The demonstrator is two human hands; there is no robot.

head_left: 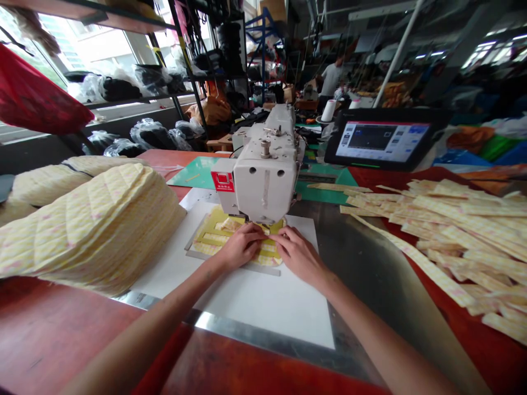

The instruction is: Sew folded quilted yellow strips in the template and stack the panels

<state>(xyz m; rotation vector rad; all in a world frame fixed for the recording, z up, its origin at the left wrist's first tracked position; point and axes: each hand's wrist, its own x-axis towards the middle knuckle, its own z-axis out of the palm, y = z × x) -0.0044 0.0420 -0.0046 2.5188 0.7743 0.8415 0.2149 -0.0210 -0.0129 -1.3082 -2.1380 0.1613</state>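
Note:
My left hand and my right hand meet just under the white sewing machine head. Both have their fingers closed, pinching at a narrow fabric strip that shows to the left of my left hand; its part between the fingertips is mostly hidden. Beneath them lies a yellow slotted template over pale yellow patterned fabric, with a clear plate edge around it. A white sheet is under the template. The needle area is hidden behind my fingers and the head.
A thick stack of quilted yellow pieces stands on the left of the red table. Loose cut strips are heaped on the right. Behind them a control screen is lit. Bagged goods fill the shelves; a person stands far back.

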